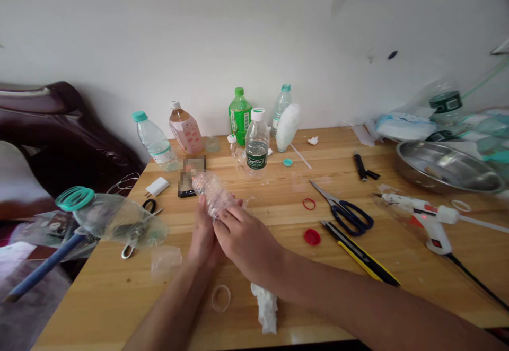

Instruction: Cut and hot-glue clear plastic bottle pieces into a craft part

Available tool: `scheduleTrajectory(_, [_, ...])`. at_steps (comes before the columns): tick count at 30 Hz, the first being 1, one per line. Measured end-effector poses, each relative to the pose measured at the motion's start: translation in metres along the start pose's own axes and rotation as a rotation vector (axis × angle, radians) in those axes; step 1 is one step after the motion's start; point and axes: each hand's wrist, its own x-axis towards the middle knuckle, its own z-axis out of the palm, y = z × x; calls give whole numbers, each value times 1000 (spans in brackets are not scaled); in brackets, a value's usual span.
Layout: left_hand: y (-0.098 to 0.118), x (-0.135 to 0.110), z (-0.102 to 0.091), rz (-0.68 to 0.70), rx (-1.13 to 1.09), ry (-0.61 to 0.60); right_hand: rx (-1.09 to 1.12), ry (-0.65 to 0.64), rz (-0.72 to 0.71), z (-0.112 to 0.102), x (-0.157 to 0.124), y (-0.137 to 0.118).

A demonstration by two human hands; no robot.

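Note:
Both my hands are closed around a transparent, ridged plastic bottle [213, 192], tilted away from me over the middle left of the table. My left hand [203, 234] wraps its near end from the left and below. From the right, my right hand [242, 234] grips the same end, its fingers bent over the plastic. The hands hide that end of the bottle. Just beyond lies a dark phone-like object [186, 193], its surface blurred out. Below my wrists are a transparent ring [221, 298] and a crumpled white tissue [265, 308].
Several bottles stand along the wall, among them a green one [239, 120] and a labelled water bottle [256, 147]. Scissors [352, 216], a yellow utility knife [360, 253], a glue gun [431, 216] and a metal basin [449, 173] lie right. A cut bottle [119, 218] overhangs the left edge.

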Motion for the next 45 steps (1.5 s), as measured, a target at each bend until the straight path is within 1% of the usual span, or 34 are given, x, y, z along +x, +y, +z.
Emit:
scheduleTrajectory(2, [5, 3, -1, 48, -18, 23, 166, 2, 54, -4, -2, -1])
scheduleTrajectory(4, [9, 6, -1, 144, -30, 13, 385, 28, 147, -10, -4, 2])
scheduleTrajectory(6, [12, 7, 3, 243, -55, -21, 621, 103, 279, -18, -5, 10])
scheduleTrajectory(8, [13, 6, 8, 304, -95, -49, 807, 217, 414, -28, -6, 22])
scheduleTrajectory(9, [13, 6, 10, 320, -112, -50, 870, 274, 477, -32, -6, 28])
scheduleTrajectory(10, [13, 5, 12, 331, -124, -48, 885, 320, 525, -35, -7, 34])
scheduleTrajectory(12, [13, 3, 15, 340, -128, -52, 850, 375, 587, -38, -11, 42])
scheduleTrajectory(13, [12, 2, 16, 336, -121, -62, 822, 379, 595, -38, -14, 43])
scheduleTrajectory(14, [12, 2, 16, 329, -110, -76, 790, 369, 575, -36, -17, 43])
scheduleTrajectory(15, [11, 1, 16, 324, -100, -91, 750, 354, 522, -34, -19, 42])
scheduleTrajectory(17, [9, 1, 16, 314, -87, -113, 614, 337, 328, -28, -24, 38])
scheduleTrajectory(19, [7, 0, 15, 294, -86, -122, 404, 331, 110, -22, -25, 34])
scheduleTrajectory(21, [5, -1, 14, 235, -83, -116, 193, 332, -57, -17, -24, 34])
scheduleTrajectory(23, [4, -2, 12, 162, -71, -102, 31, 327, -173, -12, -22, 36])
scheduleTrajectory(25, [3, -3, 9, 117, -57, -88, -46, 323, -240, -7, -19, 39])
scheduleTrajectory(27, [2, -2, 7, 125, -40, -89, -34, 307, -241, -2, -17, 41])
scheduleTrajectory(30, [0, 0, 6, 170, 20, -107, -5, 246, -194, 2, -19, 42])
scheduleTrajectory(33, [-2, 0, 6, 167, 78, -119, -75, 164, -176, 3, -24, 40])
scheduleTrajectory(36, [-4, 0, 8, 163, 87, -139, -155, 118, -185, 3, -29, 40])
scheduleTrajectory(40, [-4, 0, 9, 149, 65, -147, -232, 147, -207, 4, -33, 42])
scheduleTrajectory(45, [-3, -2, 13, 150, 64, -182, -259, 160, -154, 4, -33, 42])
